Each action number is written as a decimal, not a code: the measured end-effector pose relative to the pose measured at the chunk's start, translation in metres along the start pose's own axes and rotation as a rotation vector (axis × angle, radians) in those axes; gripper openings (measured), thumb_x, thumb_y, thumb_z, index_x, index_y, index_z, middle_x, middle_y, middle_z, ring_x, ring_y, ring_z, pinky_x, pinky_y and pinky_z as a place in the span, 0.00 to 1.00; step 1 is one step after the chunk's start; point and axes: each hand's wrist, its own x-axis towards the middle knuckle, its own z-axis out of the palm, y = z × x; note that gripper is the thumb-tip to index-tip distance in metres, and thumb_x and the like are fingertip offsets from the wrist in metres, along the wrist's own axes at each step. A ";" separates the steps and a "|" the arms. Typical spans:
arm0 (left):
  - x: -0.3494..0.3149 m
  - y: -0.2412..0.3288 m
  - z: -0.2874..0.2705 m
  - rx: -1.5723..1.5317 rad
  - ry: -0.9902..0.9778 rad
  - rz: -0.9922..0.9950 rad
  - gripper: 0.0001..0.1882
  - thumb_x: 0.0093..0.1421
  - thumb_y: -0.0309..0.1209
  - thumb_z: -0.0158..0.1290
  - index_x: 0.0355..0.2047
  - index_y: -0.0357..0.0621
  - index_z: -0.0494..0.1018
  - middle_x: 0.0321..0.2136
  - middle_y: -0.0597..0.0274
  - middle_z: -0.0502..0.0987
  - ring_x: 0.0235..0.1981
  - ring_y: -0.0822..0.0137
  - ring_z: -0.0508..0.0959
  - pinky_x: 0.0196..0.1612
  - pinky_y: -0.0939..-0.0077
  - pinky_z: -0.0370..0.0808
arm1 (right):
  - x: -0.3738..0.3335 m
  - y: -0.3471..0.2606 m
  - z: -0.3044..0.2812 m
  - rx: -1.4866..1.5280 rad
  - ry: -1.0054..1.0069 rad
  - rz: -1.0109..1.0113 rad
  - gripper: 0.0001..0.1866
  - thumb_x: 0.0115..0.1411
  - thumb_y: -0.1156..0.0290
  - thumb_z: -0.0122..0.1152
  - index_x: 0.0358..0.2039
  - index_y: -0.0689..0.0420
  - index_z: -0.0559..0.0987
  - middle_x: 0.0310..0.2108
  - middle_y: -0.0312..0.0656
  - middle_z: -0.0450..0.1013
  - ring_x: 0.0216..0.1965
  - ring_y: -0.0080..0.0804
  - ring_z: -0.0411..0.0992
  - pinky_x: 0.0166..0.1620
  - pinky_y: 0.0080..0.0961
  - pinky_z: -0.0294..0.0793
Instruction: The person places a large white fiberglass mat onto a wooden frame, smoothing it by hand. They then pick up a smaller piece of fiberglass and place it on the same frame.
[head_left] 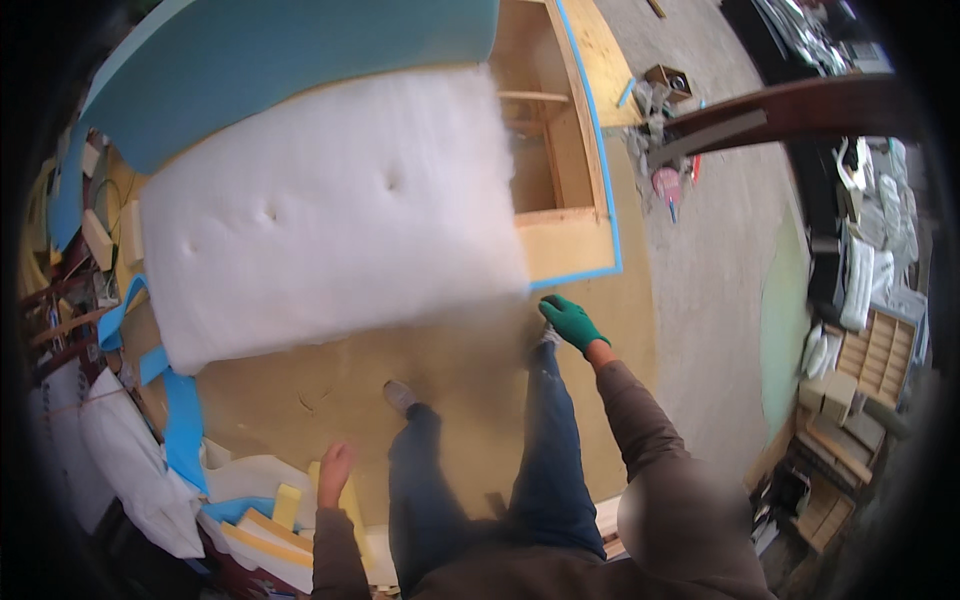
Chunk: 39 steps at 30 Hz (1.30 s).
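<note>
My right hand [570,322], in a green glove, hangs above the floor board near the right front corner of a white padded piece [330,220]. Its fingers look curled together, and their undersides are hidden. Bare and lower down, my left hand [336,472] is near yellow and white foam strips [265,540]; its fingers are too blurred to read. The white padding has several small dimples and lies over a wooden frame [565,245] edged in blue. A large blue-grey curved panel [300,65] stands along its far side.
My feet stand on a brown board [300,400]. Blue foam strips [183,430] and a white sack [135,460] lie at left. A dark red beam [790,115] juts in at upper right. Wooden trays [875,355] and wrapped bundles [885,215] are piled along the right.
</note>
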 end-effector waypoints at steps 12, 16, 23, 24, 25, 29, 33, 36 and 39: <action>-0.074 0.140 0.313 -0.157 0.429 -0.133 0.18 0.77 0.38 0.52 0.53 0.35 0.80 0.49 0.50 0.84 0.52 0.56 0.83 0.58 0.62 0.78 | 0.229 0.078 -0.035 -0.600 0.272 -0.508 0.31 0.68 0.50 0.64 0.61 0.61 0.77 0.61 0.58 0.74 0.63 0.56 0.71 0.64 0.51 0.71; -0.035 0.249 0.389 -0.471 0.294 -0.050 0.14 0.75 0.33 0.57 0.54 0.36 0.81 0.52 0.50 0.83 0.55 0.56 0.83 0.60 0.63 0.77 | 0.247 0.056 -0.042 -0.684 0.552 -0.669 0.24 0.66 0.50 0.66 0.50 0.59 0.81 0.50 0.54 0.76 0.51 0.56 0.75 0.56 0.54 0.73; -0.031 0.319 0.449 -0.128 0.360 0.267 0.09 0.66 0.27 0.62 0.46 0.43 0.85 0.46 0.51 0.85 0.49 0.48 0.83 0.55 0.57 0.79 | 0.299 0.093 -0.045 -0.743 -0.075 -0.484 0.20 0.65 0.54 0.68 0.48 0.56 0.81 0.46 0.52 0.76 0.52 0.58 0.74 0.54 0.57 0.73; -0.034 0.324 0.456 -0.209 0.401 0.204 0.09 0.66 0.27 0.63 0.46 0.43 0.85 0.46 0.51 0.85 0.49 0.48 0.82 0.54 0.57 0.79 | 0.312 0.102 -0.045 -0.388 -0.300 -0.686 0.25 0.67 0.50 0.66 0.54 0.57 0.79 0.52 0.52 0.74 0.58 0.56 0.72 0.60 0.55 0.70; -0.034 0.331 0.466 -0.287 0.431 0.143 0.09 0.66 0.27 0.63 0.46 0.43 0.85 0.45 0.52 0.85 0.49 0.48 0.82 0.54 0.57 0.79 | 0.329 0.111 -0.049 -0.011 -0.528 -0.847 0.30 0.69 0.47 0.63 0.59 0.58 0.77 0.59 0.52 0.72 0.63 0.54 0.69 0.66 0.54 0.66; -0.030 0.371 0.516 -0.468 0.580 -0.039 0.09 0.64 0.27 0.64 0.45 0.43 0.85 0.42 0.51 0.86 0.47 0.47 0.83 0.52 0.55 0.79 | 0.404 0.132 -0.043 0.827 -0.972 -0.854 0.34 0.74 0.46 0.60 0.68 0.61 0.75 0.66 0.46 0.73 0.66 0.41 0.69 0.69 0.44 0.66; -0.032 0.419 0.581 -0.439 0.711 -0.061 0.07 0.64 0.28 0.64 0.41 0.43 0.85 0.42 0.55 0.87 0.46 0.52 0.84 0.54 0.59 0.78 | 0.414 0.142 -0.043 0.767 -1.009 -0.538 0.27 0.76 0.54 0.61 0.63 0.63 0.80 0.53 0.39 0.82 0.52 0.27 0.77 0.57 0.30 0.77; -0.026 0.434 0.609 -0.389 0.708 -0.113 0.06 0.62 0.30 0.65 0.39 0.44 0.86 0.41 0.54 0.88 0.42 0.50 0.86 0.50 0.58 0.80 | 0.397 0.110 -0.054 0.412 -0.900 -0.232 0.27 0.75 0.53 0.63 0.61 0.64 0.82 0.51 0.38 0.84 0.50 0.24 0.77 0.55 0.28 0.77; -0.004 0.416 0.627 -0.408 0.660 -0.357 0.08 0.66 0.34 0.63 0.40 0.43 0.85 0.42 0.51 0.87 0.43 0.50 0.87 0.49 0.59 0.81 | 0.389 0.045 -0.064 0.046 -0.837 -0.055 0.29 0.74 0.51 0.65 0.58 0.66 0.84 0.50 0.37 0.83 0.50 0.22 0.76 0.54 0.28 0.75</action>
